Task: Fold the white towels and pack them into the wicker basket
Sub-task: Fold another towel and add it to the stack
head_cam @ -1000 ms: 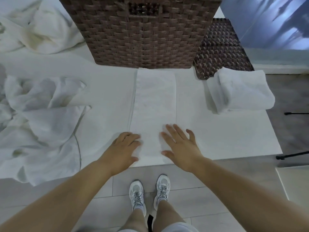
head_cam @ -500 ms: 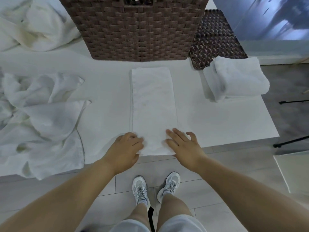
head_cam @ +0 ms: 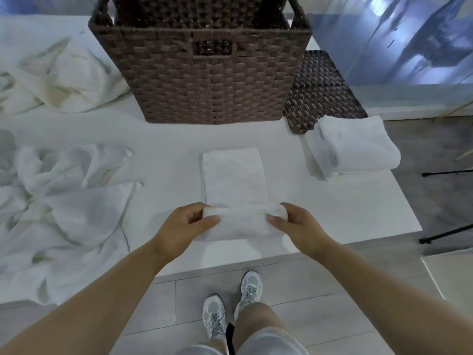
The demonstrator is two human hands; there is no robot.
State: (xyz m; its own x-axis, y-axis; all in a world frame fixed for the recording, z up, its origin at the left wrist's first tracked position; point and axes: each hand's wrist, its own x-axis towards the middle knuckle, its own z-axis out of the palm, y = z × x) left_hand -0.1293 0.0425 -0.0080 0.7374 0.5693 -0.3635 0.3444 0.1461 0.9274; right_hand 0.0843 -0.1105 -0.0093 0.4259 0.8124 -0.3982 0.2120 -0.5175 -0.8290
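A long, narrow white towel (head_cam: 234,175) lies flat on the white table (head_cam: 332,216), pointing toward the brown wicker basket (head_cam: 204,80). Its near end is turned up into a thick roll. My left hand (head_cam: 184,224) grips the roll's left end, and my right hand (head_cam: 294,224) grips its right end, thumbs on top. A finished rolled white towel (head_cam: 355,147) sits at the table's right side. Crumpled white towels (head_cam: 58,201) lie in a heap on the left, with another bunch (head_cam: 64,78) at the back left.
A flat wicker lid (head_cam: 320,90) lies right of the basket, partly under the rolled towel. The table's front edge runs just below my hands, with tiled floor and my shoes beneath. Black stand legs (head_cam: 445,231) reach in from the right.
Both hands went from lying at the towel's near end to gripping it and rolling it away from me. The camera view tipped up, showing more of the basket.
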